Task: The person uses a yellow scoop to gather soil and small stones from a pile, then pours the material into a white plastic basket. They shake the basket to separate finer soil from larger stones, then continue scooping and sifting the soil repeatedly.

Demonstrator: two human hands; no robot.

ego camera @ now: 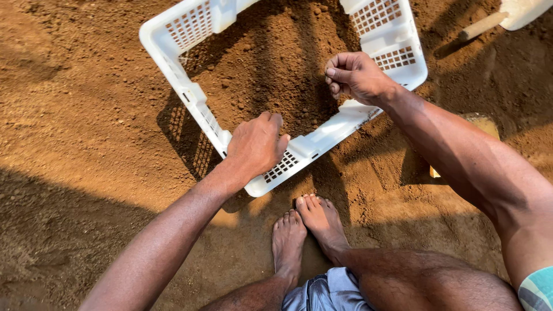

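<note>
While gripped — one crate point(299, 151); two hands.

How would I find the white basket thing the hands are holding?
Look at the brown soil ground. Just beyond the bare feet sits a white plastic crate filled with soil, the left hand and right hand on its near rim. Only it has lattice walls.

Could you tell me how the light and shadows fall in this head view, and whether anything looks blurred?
In the head view, hard low sunlight warms the soil; the white crate casts a lattice shadow to its left, and a broad dark shadow covers the lower left. The left hand and right hand on the crate rim are sharp. The arms stretch at the lower edges, a wide-lens effect.
</note>
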